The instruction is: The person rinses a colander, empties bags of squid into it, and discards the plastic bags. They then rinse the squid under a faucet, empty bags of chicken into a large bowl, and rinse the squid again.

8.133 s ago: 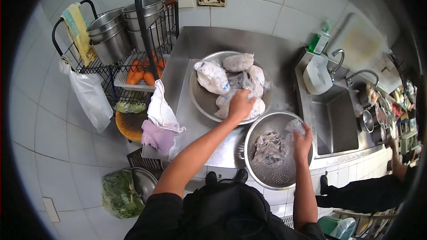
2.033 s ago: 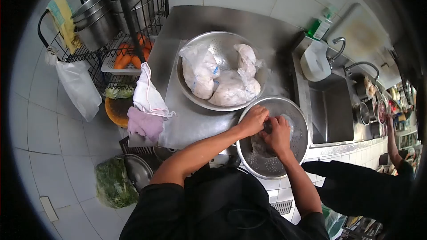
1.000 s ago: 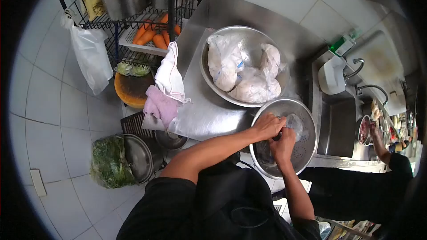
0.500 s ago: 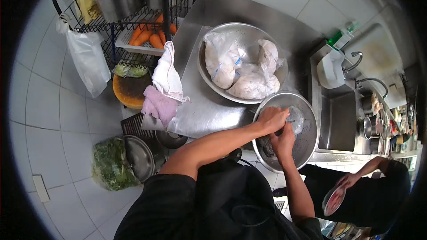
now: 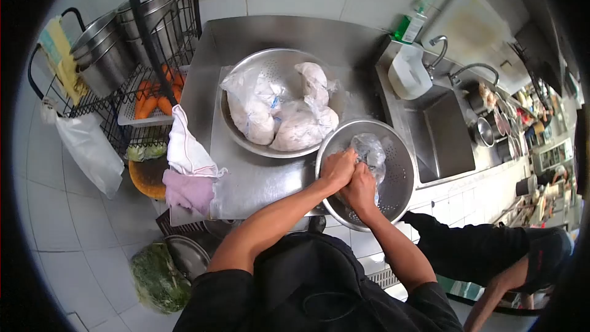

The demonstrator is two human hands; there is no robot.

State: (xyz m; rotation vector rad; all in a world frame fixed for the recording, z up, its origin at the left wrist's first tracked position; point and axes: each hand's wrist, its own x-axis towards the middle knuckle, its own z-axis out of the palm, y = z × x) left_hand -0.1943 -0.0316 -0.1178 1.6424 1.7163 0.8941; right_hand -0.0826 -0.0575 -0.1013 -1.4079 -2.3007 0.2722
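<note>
Both my hands meet over the smaller steel colander (image 5: 402, 178), which stands at the counter's front edge. My left hand (image 5: 339, 169) has its fingers closed round part of a clear plastic bag (image 5: 370, 147). Close against it, my right hand (image 5: 361, 187) is also closed on the bag. The bag's contents are hard to make out. Behind and to the left, a larger perforated steel bowl (image 5: 236, 132) holds several knotted clear bags of pale food (image 5: 298, 129).
A sink (image 5: 439, 135) with taps lies to the right, a green bottle (image 5: 410, 24) behind it. Cloths (image 5: 187, 190), a wire rack with carrots (image 5: 150, 101) and pots stand left. Another person (image 5: 479, 249) in black bends at the lower right.
The view has shifted, so the counter appears further left. My hands stay together over the colander, with the bag in them. The other person has bent lower, and their plate is out of sight.
</note>
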